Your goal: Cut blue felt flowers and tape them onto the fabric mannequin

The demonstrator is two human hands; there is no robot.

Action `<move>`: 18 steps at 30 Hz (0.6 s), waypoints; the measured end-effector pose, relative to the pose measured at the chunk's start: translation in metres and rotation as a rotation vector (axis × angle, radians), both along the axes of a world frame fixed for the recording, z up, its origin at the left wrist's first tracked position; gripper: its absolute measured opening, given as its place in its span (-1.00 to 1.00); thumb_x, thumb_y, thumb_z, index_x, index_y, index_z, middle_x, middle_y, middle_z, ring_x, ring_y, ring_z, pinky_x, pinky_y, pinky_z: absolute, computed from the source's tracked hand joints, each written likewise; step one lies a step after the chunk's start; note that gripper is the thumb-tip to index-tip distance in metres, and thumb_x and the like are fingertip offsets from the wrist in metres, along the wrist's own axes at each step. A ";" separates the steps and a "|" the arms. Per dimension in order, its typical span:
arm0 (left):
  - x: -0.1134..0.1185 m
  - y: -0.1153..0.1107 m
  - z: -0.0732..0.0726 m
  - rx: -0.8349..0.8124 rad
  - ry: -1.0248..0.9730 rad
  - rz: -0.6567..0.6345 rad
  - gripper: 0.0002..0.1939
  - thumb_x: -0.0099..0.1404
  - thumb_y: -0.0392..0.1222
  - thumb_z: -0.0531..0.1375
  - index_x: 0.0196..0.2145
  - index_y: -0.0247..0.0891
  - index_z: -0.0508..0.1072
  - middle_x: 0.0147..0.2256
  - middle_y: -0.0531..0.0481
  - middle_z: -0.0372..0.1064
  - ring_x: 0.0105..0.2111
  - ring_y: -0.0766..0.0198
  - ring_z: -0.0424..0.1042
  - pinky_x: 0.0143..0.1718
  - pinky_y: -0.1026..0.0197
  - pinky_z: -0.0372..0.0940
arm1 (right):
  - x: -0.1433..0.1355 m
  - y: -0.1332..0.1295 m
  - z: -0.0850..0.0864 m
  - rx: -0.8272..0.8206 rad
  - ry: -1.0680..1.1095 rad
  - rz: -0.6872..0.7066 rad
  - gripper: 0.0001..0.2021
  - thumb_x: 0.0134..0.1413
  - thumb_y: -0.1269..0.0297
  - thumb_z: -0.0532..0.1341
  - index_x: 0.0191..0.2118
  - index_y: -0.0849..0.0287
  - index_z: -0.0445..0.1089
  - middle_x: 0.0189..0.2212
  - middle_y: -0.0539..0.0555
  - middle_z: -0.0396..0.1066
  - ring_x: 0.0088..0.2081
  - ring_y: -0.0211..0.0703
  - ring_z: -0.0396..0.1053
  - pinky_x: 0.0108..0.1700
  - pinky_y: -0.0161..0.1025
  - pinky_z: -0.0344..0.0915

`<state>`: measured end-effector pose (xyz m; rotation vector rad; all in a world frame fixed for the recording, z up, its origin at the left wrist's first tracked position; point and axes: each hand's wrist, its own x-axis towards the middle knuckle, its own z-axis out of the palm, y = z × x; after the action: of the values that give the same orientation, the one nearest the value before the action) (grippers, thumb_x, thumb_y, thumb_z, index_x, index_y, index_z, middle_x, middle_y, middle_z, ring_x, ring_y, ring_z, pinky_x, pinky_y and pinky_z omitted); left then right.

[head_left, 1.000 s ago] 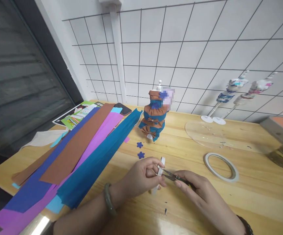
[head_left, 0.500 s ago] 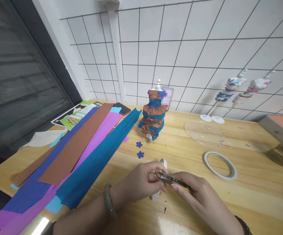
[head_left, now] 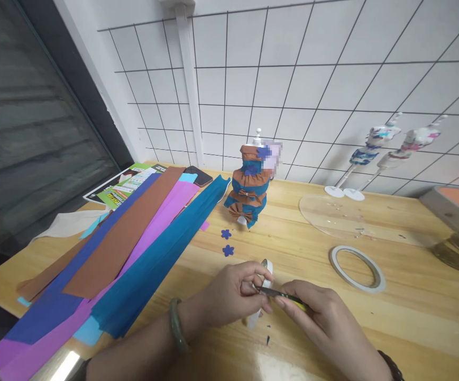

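My right hand [head_left: 320,312] is closed around a dark cutting tool with yellow on its handle [head_left: 283,295], its metal tip pointing left. That tip meets the fingertips of my left hand [head_left: 239,291], which are pinched together on something too small to make out. Beside and partly behind my left fingers stands a roll of white tape [head_left: 268,266]. Beyond my hands lie two blue paper flowers [head_left: 228,250]. Farther back a small dress form [head_left: 249,182] wears brown and teal crepe paper with bows and blue flowers.
Long crepe paper strips [head_left: 122,233] cover the left of the wooden table [head_left: 293,248], near a phone [head_left: 198,177]. A tape ring [head_left: 357,269], a clear disc [head_left: 324,214], two small decorated stands [head_left: 376,140] and a grey box [head_left: 447,211] are to the right.
The tool in my right hand has turned, so its metal part now looks narrower. Both hands have stayed almost in place.
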<state>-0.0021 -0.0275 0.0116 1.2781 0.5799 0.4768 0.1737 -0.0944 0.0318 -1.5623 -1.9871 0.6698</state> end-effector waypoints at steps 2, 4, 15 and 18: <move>0.000 0.000 0.000 0.003 -0.011 0.003 -0.73 0.09 -0.28 0.18 -0.21 -0.26 0.28 -0.40 0.00 0.37 -0.38 0.25 0.46 -0.43 0.30 0.31 | -0.001 0.000 0.000 0.012 0.011 -0.002 -0.75 0.16 0.15 0.03 -0.37 0.09 0.41 -0.47 0.04 0.47 -0.45 -0.19 0.40 -0.41 -0.32 0.29; 0.000 0.000 0.000 -0.001 -0.047 0.008 -0.68 0.08 -0.29 0.19 -0.18 -0.25 0.26 -0.37 0.00 0.37 -0.38 0.27 0.46 -0.41 0.30 0.31 | -0.002 0.000 0.001 0.017 0.037 -0.001 -0.76 0.16 0.16 0.03 -0.33 0.09 0.41 -0.43 0.05 0.48 -0.42 -0.19 0.42 -0.39 -0.33 0.30; -0.002 0.002 0.002 0.040 0.027 0.065 -0.31 0.10 -0.33 0.17 0.15 -0.17 -0.03 -0.47 0.05 0.33 -0.43 0.23 0.47 -0.55 0.36 0.28 | 0.021 0.004 -0.016 0.197 -0.025 -0.266 -0.75 0.15 0.13 0.01 -0.26 0.14 0.35 -0.35 0.09 0.48 -0.31 -0.13 0.44 -0.32 -0.32 0.35; -0.002 0.003 0.004 0.017 0.025 0.085 -0.24 0.11 -0.31 0.18 0.19 -0.15 -0.12 -0.47 0.05 0.32 -0.46 0.23 0.46 -0.57 0.36 0.27 | 0.036 0.013 -0.031 0.113 -0.191 -0.415 -0.70 0.15 0.11 0.00 -0.17 0.16 0.34 -0.29 0.13 0.48 -0.29 -0.08 0.45 -0.33 -0.25 0.36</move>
<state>-0.0041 -0.0250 0.0153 1.2809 0.6549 0.5379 0.2093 -0.0812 0.0006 -1.9453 -1.7098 0.2463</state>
